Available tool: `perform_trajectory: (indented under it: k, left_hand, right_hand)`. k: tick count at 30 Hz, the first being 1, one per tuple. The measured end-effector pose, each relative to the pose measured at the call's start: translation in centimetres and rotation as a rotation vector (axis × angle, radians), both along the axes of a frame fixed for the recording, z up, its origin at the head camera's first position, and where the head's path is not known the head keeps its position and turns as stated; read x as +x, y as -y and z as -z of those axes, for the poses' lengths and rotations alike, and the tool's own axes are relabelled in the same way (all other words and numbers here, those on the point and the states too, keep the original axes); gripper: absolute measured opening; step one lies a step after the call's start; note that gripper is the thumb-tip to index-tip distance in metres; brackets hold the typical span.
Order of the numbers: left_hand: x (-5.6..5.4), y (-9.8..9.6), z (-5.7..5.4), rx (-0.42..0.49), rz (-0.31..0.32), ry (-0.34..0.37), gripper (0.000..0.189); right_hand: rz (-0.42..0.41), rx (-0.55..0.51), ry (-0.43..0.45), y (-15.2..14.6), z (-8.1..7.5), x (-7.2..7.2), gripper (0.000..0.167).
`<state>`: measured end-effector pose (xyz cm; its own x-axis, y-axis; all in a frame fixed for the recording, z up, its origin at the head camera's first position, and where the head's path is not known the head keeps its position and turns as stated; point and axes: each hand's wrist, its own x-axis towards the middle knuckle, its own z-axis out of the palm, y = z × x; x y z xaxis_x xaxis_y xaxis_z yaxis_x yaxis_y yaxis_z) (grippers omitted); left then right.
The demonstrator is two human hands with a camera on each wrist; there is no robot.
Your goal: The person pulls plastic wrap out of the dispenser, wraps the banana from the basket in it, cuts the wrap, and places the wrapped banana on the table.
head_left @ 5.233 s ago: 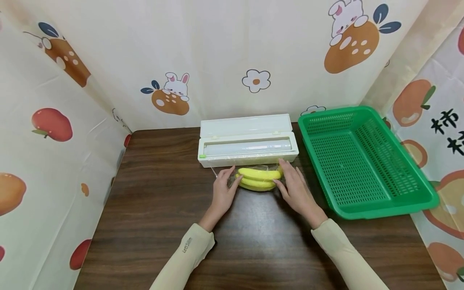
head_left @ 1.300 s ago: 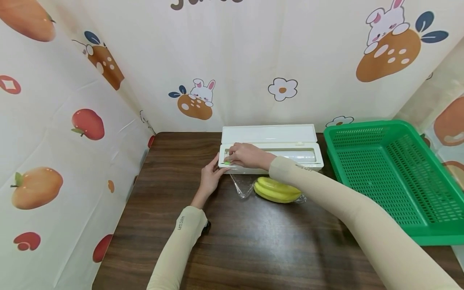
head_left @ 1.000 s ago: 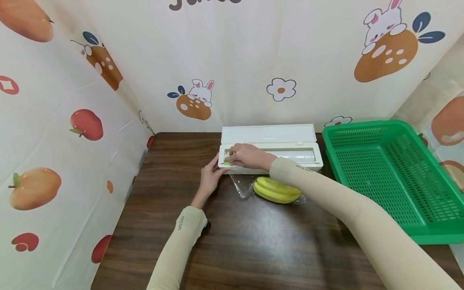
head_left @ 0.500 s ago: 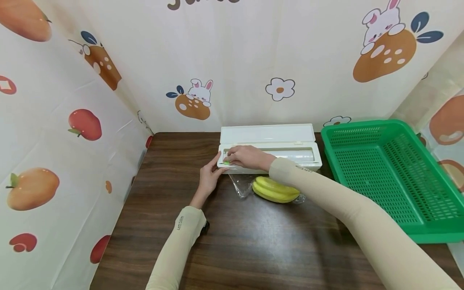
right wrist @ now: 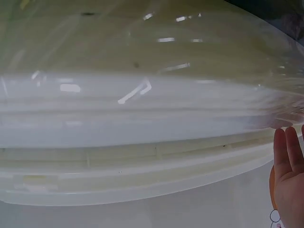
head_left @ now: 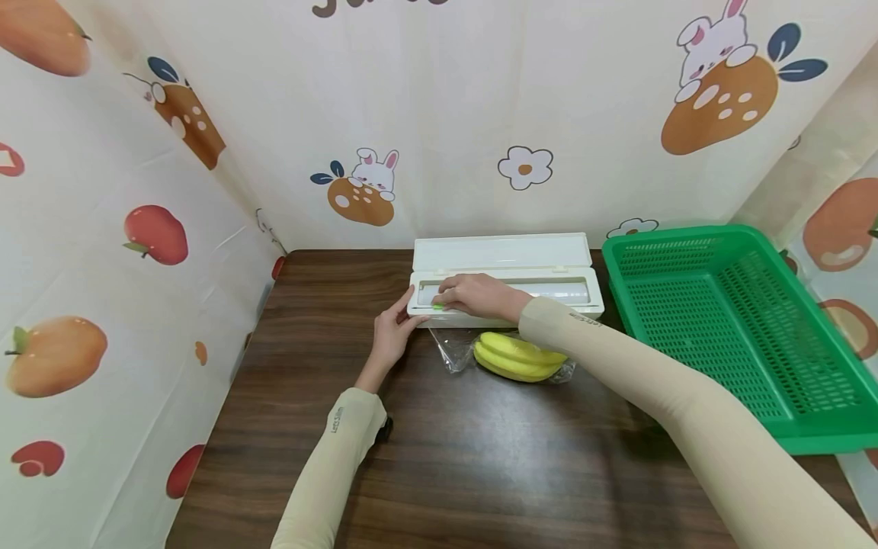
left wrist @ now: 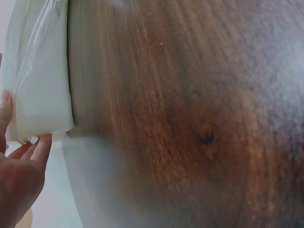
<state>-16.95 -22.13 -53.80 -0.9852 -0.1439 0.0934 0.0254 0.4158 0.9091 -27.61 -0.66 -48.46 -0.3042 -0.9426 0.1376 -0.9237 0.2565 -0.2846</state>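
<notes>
Our left hand point(head_left: 390, 335) grips the white box point(head_left: 504, 258) by its end; our right hand point(head_left: 479, 296) pinches its green slider point(head_left: 437, 306).

Green plastic basket point(head_left: 799, 442) on a dark wooden table point(head_left: 494, 480), rabbit-print cloth point(head_left: 453, 99) behind.

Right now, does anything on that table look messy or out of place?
Only the clear film looks untidy: it lies crumpled at both ends of the bananas, in front of the white box. I see nothing spilled.
</notes>
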Motion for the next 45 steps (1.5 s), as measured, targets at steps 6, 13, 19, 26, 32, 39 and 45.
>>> perform_trajectory:
  k: [6,13,19,26,32,39,45]
  left_hand:
    - [0.06,0.06,0.01,-0.016,0.005,0.025,0.068]
    - [0.01,0.04,-0.02,-0.008,0.001,0.028,0.068]
    - [-0.11,0.02,-0.05,-0.009,0.000,0.022,0.068]
    - [-0.21,0.07,0.13,-0.012,-0.001,0.005,0.067]
    - [-0.17,0.18,0.20,-0.022,-0.004,-0.005,0.067]
    - [-0.18,0.28,0.22,-0.028,0.002,0.012,0.067]
    - [-0.17,0.30,0.32,-0.019,0.005,0.014,0.067]
  right_hand:
    - [0.010,-0.015,0.011,-0.21,0.10,-0.04,0.026]
    - [0.011,-0.009,0.000,-0.41,0.28,-0.17,0.026]
    - [0.020,0.002,0.002,-0.60,0.07,-0.11,0.027]
    - [0.010,-0.014,0.008,-0.74,-0.06,0.09,0.027]
    - [0.000,-0.018,0.017,-0.69,0.15,0.08,0.027]
    - [0.013,-0.008,0.048,-0.92,-0.16,0.22,0.026]
    - [0.031,0.007,0.074,-0.98,-0.10,0.22,0.027]
